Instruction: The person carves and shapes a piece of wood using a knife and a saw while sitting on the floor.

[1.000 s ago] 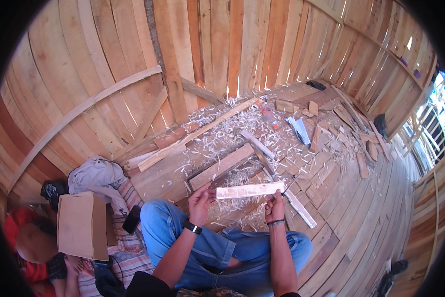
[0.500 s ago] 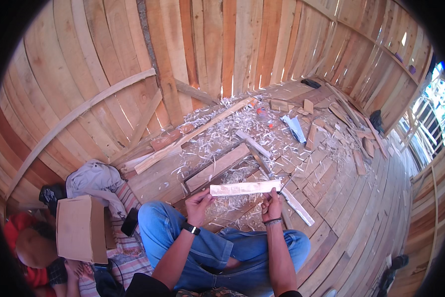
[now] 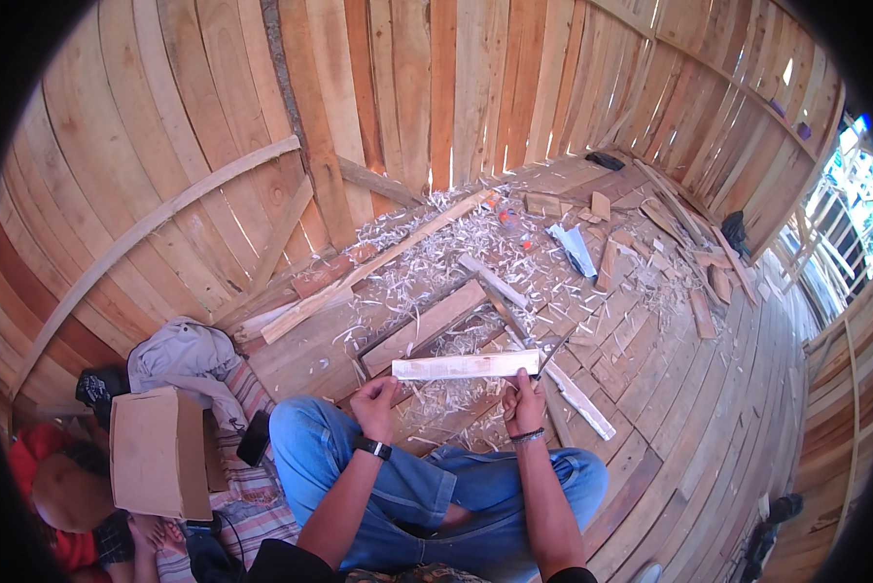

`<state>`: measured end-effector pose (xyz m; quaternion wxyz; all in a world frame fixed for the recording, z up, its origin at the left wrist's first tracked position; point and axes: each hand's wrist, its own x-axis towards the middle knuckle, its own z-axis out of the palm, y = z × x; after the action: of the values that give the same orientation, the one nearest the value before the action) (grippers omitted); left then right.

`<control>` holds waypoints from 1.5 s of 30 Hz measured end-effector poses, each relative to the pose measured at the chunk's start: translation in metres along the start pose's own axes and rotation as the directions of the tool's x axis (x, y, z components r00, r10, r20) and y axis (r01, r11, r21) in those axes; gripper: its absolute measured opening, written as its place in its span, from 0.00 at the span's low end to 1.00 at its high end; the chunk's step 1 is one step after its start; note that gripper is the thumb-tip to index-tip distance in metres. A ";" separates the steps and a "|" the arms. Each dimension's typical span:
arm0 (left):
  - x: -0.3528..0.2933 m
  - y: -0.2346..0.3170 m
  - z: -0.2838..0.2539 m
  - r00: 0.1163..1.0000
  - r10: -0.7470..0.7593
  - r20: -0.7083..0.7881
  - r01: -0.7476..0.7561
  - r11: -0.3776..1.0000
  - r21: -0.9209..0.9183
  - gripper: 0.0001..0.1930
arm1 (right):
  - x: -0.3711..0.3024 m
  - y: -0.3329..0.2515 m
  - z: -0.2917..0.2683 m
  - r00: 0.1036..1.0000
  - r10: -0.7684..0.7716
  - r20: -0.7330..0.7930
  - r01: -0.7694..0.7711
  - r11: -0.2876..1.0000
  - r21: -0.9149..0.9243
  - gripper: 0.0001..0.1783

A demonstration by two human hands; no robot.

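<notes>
A short, pale strip of wood (image 3: 466, 365) lies crosswise in front of me, above my folded legs. My right hand (image 3: 525, 406) grips its right end, the thumb against the near face. A thin, dark, pointed tool (image 3: 555, 351) juts out beside that hand; its handle is hidden. Closed fingertips of my left hand (image 3: 375, 406) meet the strip's lower left corner. Just beyond the strip, a reddish board (image 3: 427, 330) rests on the floor, and a narrow whitish batten (image 3: 580, 401) lies to the right.
Curled shavings (image 3: 407, 257) cover the floor ahead, with a long batten (image 3: 378, 262) across them. Offcuts (image 3: 704, 316) are scattered far right. A cardboard box (image 3: 155, 452), a phone (image 3: 254, 437) and a grey garment (image 3: 184, 360) are at left, near another person (image 3: 72, 496).
The wood strip has shifted a little left and its right end has dipped, so it looks more level. Both hands moved slightly left with it; the dark tool shows more beside my right hand.
</notes>
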<state>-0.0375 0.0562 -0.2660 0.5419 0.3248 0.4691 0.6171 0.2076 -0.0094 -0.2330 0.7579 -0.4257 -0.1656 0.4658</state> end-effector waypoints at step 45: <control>0.004 0.026 -0.005 0.449 -0.494 0.744 0.739 0.674 0.001 0.31 | 0.008 0.002 -0.004 0.985 -0.036 -0.168 0.031 0.999 -0.031 0.12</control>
<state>-0.0519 0.0593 -0.2441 0.9087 0.2394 0.2082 0.2712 0.2132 -0.0045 -0.2384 0.7709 -0.4714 -0.1147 0.4128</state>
